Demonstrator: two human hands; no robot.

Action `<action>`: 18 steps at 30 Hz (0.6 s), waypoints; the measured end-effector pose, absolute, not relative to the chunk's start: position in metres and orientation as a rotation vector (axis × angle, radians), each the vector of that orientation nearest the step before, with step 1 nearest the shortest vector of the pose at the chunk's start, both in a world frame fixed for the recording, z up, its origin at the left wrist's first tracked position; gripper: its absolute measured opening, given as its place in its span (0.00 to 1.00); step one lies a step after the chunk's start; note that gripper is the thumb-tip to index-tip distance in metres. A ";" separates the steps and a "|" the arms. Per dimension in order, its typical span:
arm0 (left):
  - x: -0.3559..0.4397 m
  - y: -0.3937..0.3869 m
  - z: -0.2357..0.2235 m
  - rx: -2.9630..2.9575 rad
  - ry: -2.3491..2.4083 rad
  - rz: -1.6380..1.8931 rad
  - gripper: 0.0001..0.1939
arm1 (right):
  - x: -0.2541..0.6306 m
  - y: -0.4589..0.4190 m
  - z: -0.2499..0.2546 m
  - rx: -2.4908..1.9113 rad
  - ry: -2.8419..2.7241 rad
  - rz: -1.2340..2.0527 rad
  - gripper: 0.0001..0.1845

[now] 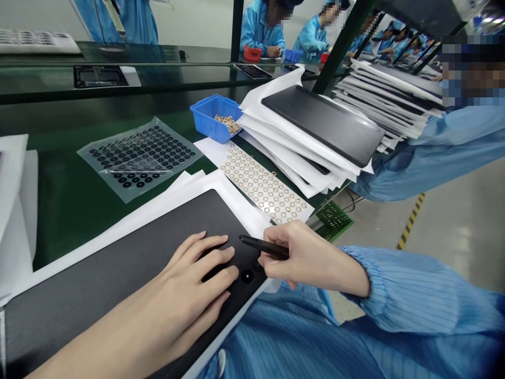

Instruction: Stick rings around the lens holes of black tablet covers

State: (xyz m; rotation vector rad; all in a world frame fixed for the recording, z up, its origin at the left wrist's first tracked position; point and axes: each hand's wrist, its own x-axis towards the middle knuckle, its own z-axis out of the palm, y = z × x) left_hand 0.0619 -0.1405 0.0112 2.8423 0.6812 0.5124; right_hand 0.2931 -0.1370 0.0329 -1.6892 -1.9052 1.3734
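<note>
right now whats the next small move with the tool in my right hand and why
I'd probably bring the tip of the black pointed tool to the black ring: your right hand holds the tip close to it, while your left hand lies flat on the dark panel, steadying it.

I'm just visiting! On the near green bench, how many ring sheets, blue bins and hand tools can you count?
Black ring sheet: 1
Tan ring sheet: 1
Blue bin: 1
Black tool in the right hand: 1
Total: 4
</note>
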 end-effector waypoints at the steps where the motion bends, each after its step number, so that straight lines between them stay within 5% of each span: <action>1: 0.061 -0.139 0.012 2.870 0.657 0.506 0.16 | 0.293 -0.136 0.034 -1.698 -1.911 1.372 0.12; 9: 0.061 -0.142 0.018 2.832 0.694 0.405 0.16 | 0.301 -0.127 0.031 -1.458 -1.693 1.823 0.09; 14: 0.057 -0.134 0.013 2.773 0.766 0.424 0.14 | 0.305 -0.124 0.020 -1.467 -1.594 1.816 0.16; 18: 0.042 -0.115 0.003 2.745 1.156 0.620 0.16 | 0.313 -0.123 0.010 -1.502 -1.536 1.475 0.13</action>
